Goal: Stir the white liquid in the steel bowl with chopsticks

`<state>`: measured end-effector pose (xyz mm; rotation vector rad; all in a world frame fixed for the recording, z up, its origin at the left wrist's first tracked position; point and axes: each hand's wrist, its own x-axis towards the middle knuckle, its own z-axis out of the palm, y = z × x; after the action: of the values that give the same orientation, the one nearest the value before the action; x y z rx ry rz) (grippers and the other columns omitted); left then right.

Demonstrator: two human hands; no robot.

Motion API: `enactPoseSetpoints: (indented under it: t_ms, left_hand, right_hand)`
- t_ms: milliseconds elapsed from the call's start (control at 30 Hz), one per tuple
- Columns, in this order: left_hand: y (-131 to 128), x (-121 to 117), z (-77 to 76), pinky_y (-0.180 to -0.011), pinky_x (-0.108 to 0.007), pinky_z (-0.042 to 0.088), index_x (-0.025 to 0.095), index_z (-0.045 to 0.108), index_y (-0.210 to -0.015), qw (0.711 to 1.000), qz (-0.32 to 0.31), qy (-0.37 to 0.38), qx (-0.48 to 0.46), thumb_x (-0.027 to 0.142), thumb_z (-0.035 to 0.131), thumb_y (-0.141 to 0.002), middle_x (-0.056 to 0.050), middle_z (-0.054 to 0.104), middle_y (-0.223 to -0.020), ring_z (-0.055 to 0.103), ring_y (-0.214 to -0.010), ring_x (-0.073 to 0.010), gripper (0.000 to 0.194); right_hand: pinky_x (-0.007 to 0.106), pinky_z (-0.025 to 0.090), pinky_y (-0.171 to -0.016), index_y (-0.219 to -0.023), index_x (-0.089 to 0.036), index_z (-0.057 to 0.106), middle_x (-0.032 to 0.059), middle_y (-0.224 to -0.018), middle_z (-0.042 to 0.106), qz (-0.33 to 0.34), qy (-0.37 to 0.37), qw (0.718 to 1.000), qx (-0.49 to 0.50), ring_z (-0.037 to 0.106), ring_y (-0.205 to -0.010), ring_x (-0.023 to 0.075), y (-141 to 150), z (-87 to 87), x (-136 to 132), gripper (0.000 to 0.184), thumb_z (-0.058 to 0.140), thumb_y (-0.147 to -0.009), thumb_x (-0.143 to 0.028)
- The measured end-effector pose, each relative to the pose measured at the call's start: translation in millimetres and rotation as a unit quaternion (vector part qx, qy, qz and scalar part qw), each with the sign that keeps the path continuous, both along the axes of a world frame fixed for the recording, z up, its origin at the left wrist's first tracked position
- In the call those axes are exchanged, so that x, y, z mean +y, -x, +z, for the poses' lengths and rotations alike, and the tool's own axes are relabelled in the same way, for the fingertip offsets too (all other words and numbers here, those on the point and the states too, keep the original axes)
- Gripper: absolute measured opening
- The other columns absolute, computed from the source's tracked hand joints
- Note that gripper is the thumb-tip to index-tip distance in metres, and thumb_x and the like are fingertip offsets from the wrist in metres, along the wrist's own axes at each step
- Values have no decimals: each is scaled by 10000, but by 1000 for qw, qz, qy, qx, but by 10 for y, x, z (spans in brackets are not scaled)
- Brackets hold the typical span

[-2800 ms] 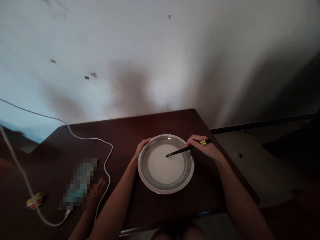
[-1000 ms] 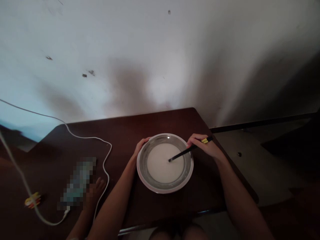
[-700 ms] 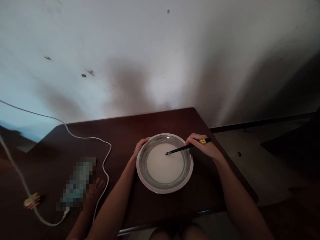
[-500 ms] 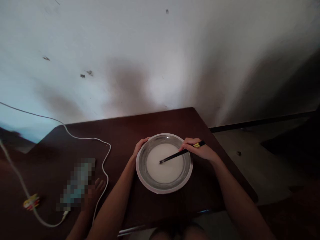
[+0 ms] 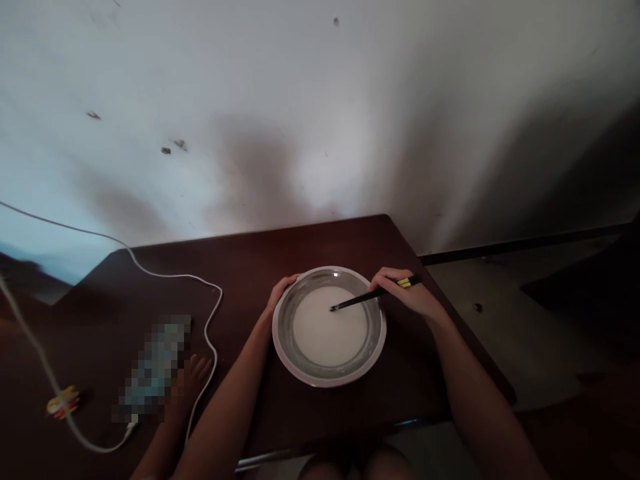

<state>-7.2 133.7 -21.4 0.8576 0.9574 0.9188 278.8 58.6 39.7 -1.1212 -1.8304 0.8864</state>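
A round metal bowl (image 5: 287, 348) with a white rim sits on the dark brown table (image 5: 260, 257) and holds a white liquid (image 5: 325, 333). My left hand (image 5: 281, 293) grips the bowl's left rim with curled fingers. My right hand (image 5: 407, 291) is closed on a pair of dark chopsticks (image 5: 367, 298) with yellow ends. Their tips dip into the liquid near the bowl's far middle.
A white cable (image 5: 175, 275) loops across the table's left part. A blurred-out object (image 5: 153, 367) lies at the left with another person's hand (image 5: 193, 375) beside it. A small yellow and red thing (image 5: 63, 402) sits at the far left. The table's right edge drops to a pale floor (image 5: 500, 313).
The chopstick tips have circled in the liquid, from the near left back to the far middle, my right hand moving with them. My left hand has stayed on the rim.
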Motion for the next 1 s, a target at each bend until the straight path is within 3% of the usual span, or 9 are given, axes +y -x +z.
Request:
enactPoseSetpoints:
  t_ms: [167,333,500,667,833,1000]
  left_hand:
    - [3,7,-5,-805,-331,431,152,695,-911,1000,7,-9,13,407,597,-617,-54,693,-823,603,-873,-262,401]
    - [0,1,6,-796,-331,433,150,694,-927,1000,11,-3,6,385,596,-627,-51,694,-818,605,-872,-260,394]
    - [2,3,10,-797,-324,432,148,695,-919,1000,10,-6,6,380,594,-628,-54,695,-848,597,-895,-259,385]
    - [-3,-2,11,-787,-322,437,154,696,-920,1000,8,-9,10,389,591,-627,-51,697,-842,606,-875,-254,391]
    - [-2,12,1,-791,-321,436,149,705,-891,999,24,-3,21,378,604,-608,-51,698,-828,602,-887,-262,378]
    - [-1,8,-1,-788,-328,441,141,701,-930,1000,7,-8,-5,361,589,-629,-58,697,-854,605,-880,-262,389]
  right_hand:
    - [264,437,-687,-775,-183,676,32,-784,657,57,29,998,-14,599,-757,153,12,10,-13,258,471,-867,-310]
    - [270,433,-696,-737,-185,660,29,-764,644,4,9,1000,-1,591,-750,152,-9,22,-11,274,462,-870,-318]
    - [268,435,-684,-769,-179,671,34,-779,660,59,34,998,-10,596,-749,151,13,18,-9,263,467,-868,-312]
    - [271,428,-679,-743,-184,671,30,-767,651,0,4,1000,-15,586,-743,154,9,11,-1,271,465,-864,-312]
    - [257,428,-665,-773,-184,679,28,-779,659,56,35,998,-23,593,-742,151,26,14,-13,269,472,-862,-331]
    - [263,427,-690,-748,-184,667,27,-763,648,15,13,1000,-10,589,-747,149,6,14,-6,263,468,-866,-308]
